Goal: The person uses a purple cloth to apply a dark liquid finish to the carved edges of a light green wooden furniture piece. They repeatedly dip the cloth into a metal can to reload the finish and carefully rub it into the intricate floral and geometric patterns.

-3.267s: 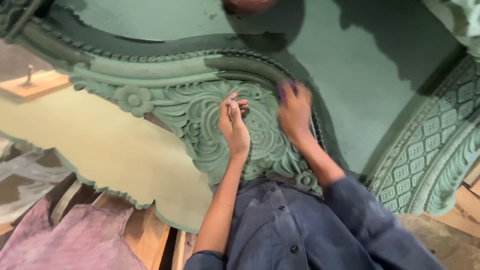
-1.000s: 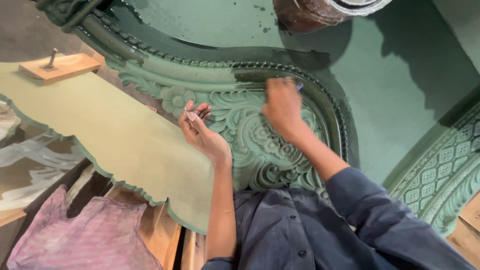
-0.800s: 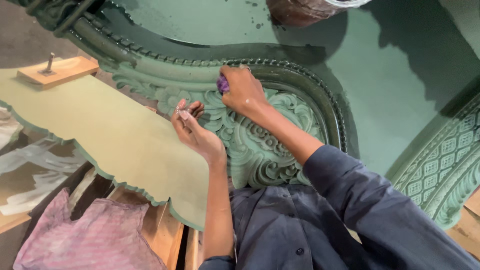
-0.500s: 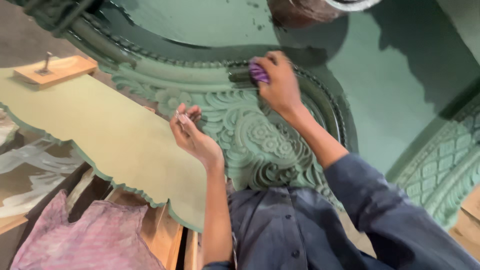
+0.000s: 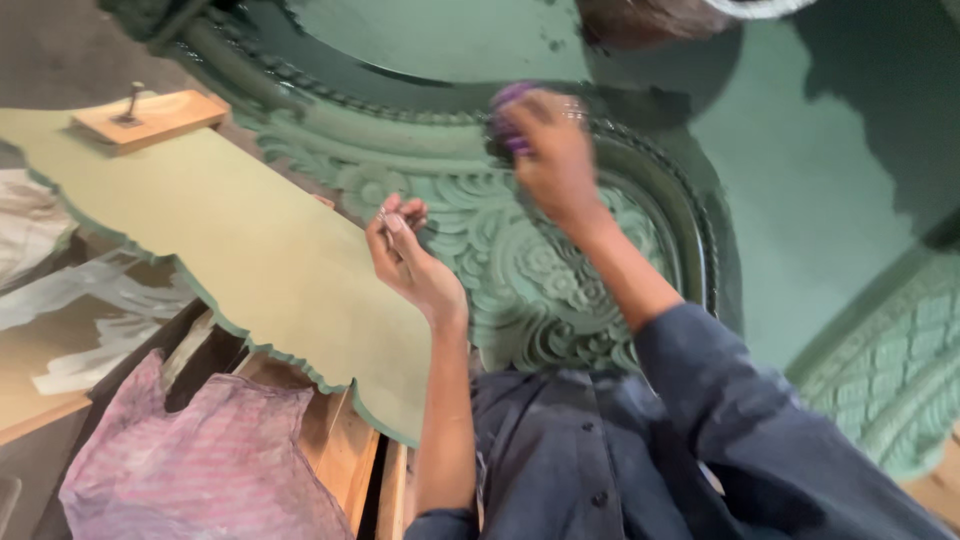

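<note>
The fingers (image 5: 520, 120) of the right hand (image 5: 548, 160) are clenched around a small purple pad (image 5: 510, 100), pressed to the dark wet rim at the upper centre of the frame; the hand is blurred, so the exact grip is hard to read. The pad looks soft and light, probably pliable enough to follow grooves, and it is best taken across its back with the fingertips. The left hand (image 5: 415, 265), left of centre, pinches something small and pale (image 5: 385, 215) between thumb and fingertips; what it is cannot be told. That hand sits at the edge of the carved green panel (image 5: 530, 290), whose scrollwork fills the middle of the frame. The panel reads as stiff and heavy, with raised relief that could chip; its coat looks damp near the top, so the broad outer frame would be the safer hold. A flat olive board with a scalloped edge (image 5: 250, 250) lies to the left, a small wooden block with a metal peg (image 5: 150, 115) in the upper left, and a pink striped cloth (image 5: 210, 460) at the lower left.
</note>
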